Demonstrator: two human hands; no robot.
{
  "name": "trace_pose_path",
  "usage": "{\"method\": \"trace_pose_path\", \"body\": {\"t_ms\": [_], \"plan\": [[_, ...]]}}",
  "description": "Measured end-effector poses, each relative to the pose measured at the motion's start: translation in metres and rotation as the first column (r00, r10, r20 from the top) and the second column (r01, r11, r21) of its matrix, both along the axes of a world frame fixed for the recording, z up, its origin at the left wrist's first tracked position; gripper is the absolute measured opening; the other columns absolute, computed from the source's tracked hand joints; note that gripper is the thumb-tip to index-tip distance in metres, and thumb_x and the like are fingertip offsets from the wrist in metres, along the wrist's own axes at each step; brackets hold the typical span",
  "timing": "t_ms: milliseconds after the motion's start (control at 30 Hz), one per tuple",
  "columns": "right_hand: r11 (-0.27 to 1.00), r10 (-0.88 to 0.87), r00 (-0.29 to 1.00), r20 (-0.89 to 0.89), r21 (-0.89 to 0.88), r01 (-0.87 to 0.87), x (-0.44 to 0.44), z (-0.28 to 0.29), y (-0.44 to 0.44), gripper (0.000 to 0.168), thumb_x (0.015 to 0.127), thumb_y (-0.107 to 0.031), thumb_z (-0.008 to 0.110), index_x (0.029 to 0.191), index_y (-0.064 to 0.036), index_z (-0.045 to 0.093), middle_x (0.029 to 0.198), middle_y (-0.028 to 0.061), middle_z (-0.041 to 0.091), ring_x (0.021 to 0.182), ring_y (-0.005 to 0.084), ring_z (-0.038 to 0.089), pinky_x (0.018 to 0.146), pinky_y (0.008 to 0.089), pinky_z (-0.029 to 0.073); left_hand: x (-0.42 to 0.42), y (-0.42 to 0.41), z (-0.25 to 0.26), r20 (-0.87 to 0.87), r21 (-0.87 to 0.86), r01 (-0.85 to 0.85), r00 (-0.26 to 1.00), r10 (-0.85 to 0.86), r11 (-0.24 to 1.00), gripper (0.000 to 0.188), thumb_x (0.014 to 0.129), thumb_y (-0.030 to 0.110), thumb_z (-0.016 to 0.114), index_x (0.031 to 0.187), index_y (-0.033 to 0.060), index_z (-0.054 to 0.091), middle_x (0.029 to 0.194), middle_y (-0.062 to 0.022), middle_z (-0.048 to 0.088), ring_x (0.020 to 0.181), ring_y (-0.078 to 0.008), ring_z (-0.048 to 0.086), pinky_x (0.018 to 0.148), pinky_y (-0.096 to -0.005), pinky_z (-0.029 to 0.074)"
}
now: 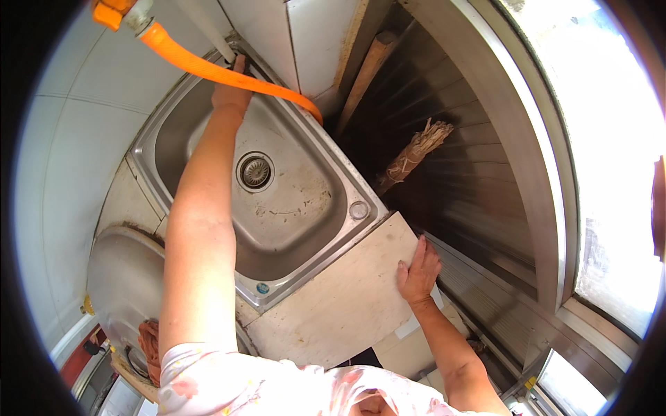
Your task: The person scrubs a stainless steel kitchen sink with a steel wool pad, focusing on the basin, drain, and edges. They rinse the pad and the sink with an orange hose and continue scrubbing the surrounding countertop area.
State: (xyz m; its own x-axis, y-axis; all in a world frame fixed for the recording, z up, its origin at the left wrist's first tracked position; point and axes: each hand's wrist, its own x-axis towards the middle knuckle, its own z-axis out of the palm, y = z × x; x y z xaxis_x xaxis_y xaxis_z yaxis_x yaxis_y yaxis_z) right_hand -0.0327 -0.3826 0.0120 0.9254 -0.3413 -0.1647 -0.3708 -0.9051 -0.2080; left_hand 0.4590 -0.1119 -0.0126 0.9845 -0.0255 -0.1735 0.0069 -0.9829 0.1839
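Note:
A stainless steel sink (307, 171) with a round drain strainer (256, 171) lies before me; brown bits of dirt are scattered over its bottom. My left hand (234, 88) reaches across the basin to the far corner of the rim, at the lower end of a pale pipe (205, 26). Its fingers are partly hidden by an orange hose (208, 67), so what they touch or hold cannot be made out. Resting on the right edge of the pale stone-like countertop (333, 307) is my right hand (420, 270), fingers spread, holding nothing.
A bundle of dry stalks (416, 151) and a wooden pole (367, 73) stand in the dark gap right of the sink. At lower left is a rounded metal lid (125, 281) beside a reddish-brown cloth (150, 348). White wall tiles (78, 125) border the left side.

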Motion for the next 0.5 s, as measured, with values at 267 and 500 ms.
{"method": "trace_pose_path", "body": {"t_ms": [267,500], "plan": [[1.0,0.009,1.0,-0.002,0.004,-0.009,-0.001,0.001,0.002,0.088,0.077,-0.026,0.068,0.148,0.003,0.025,0.137,0.0265,0.04,0.121,0.0426,0.041,0.1,0.0524,0.031,-0.075,-0.001,-0.023,0.076,-0.229,0.211,0.977,-0.198,0.95,0.064,0.087,0.014,0.057,0.147,0.0249,0.04,0.13,-0.0194,0.053,0.116,-0.0373,0.056,0.092,-0.0456,0.049],[1.0,0.013,1.0,0.017,-0.015,-0.013,-0.004,-0.001,0.002,0.088,0.077,-0.026,0.069,0.148,0.002,0.025,0.137,0.0259,0.04,0.121,0.0414,0.041,0.099,0.0524,0.031,-0.14,-0.028,0.014,0.001,-0.262,0.197,0.979,-0.204,0.945,0.067,0.084,0.004,0.057,0.146,0.0226,0.041,0.111,-0.0195,0.052,0.104,-0.0378,0.056,0.087,-0.0457,0.051]]}}
